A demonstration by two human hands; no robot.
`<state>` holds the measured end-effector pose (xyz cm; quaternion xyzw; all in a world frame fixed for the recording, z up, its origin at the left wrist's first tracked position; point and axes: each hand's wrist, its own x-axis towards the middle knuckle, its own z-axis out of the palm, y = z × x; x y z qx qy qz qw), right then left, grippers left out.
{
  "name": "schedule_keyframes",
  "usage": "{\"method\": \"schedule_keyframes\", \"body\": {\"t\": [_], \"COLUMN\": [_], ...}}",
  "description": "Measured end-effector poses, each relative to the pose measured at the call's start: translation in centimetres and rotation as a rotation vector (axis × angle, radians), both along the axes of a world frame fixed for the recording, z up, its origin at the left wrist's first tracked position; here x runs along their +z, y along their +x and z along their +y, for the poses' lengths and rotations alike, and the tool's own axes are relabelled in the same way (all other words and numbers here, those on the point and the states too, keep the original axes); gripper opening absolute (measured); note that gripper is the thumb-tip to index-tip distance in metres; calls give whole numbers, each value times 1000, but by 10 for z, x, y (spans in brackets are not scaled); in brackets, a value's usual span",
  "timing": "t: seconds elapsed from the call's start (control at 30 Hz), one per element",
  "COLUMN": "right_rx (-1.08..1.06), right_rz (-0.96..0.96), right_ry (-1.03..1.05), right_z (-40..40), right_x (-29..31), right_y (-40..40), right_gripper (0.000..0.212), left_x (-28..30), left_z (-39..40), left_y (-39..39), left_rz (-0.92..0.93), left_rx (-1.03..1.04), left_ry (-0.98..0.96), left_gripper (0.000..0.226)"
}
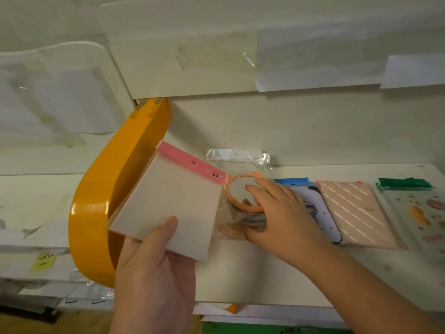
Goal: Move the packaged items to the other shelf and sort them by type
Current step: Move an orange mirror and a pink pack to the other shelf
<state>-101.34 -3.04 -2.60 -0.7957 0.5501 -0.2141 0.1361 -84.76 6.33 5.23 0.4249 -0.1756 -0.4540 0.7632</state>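
A: Holding what, and where?

B: My left hand (154,268) pinches the pink-header packet (168,208) at its lower edge, beside the yellow divider (96,213). My right hand (277,210) rests flat, fingers straight, on the bagged round mirror (243,194), which lies on the shelf (265,280) just right of that packet.

A: Handling?

B: Probably light. Mirror: fragile, in a slippery film bag; grip the rim. Packet: stiff card. Beyond the mirror, packets lie touching; bare shelf remains nearer me.
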Motion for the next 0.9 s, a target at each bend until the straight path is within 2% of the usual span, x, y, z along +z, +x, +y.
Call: {"method": "schedule_keyframes", "body": {"t": [0.2, 0.5, 0.63, 0.73, 0.9], "right_rx": [7, -40, -114, -111, -216], "right_rz": [-96, -97, -131, -90, -19], "right_ry": [2, 44, 90, 56, 15], "right_z": [4, 9, 12, 22, 44], "right_x": [0, 2, -2, 10, 18], "right_y": [-13, -59, -86, -107, -144], "right_gripper": [77, 84, 80, 69, 84], "left_x": [-2, -2, -3, -6, -13], "left_z": [-11, -30, -34, -38, -48], "left_y": [-6, -36, -54, -70, -104], "left_rz": [-24, 36, 37, 20, -77], "left_rx": [-3, -93, -128, -157, -256], "left_ry": [46, 42, 21, 5, -7], "left_gripper": [45, 43, 42, 41, 40]}}
